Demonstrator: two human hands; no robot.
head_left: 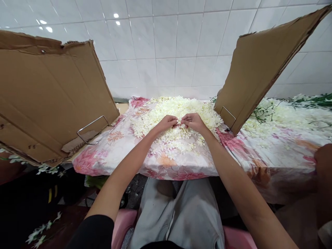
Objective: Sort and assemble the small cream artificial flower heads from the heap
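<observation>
Sitting between hands point(168, 121), white blossom point(178, 122); direction, long axis unclear.

Small, creamy-white blossoms point(178, 103) are heaped on the worktop point(123, 143), more thinly scattered toward its near edge; over them, one blossom point(178, 121) is held, partly hidden.

Left hand point(169, 122): fingertips pinched at a small white blossom point(178, 122)
Right hand point(192, 121): just beside the left, pinching at the same blossom
Blossom pile point(178, 103): creamy white, spread under and beyond both hands
Desk point(111, 157): draped in floral cloth point(293, 147)
Cardboard panels point(49, 93): one standing either side, wire bracket point(90, 126) at the foot
Wall point(166, 41): pale tiles
</observation>
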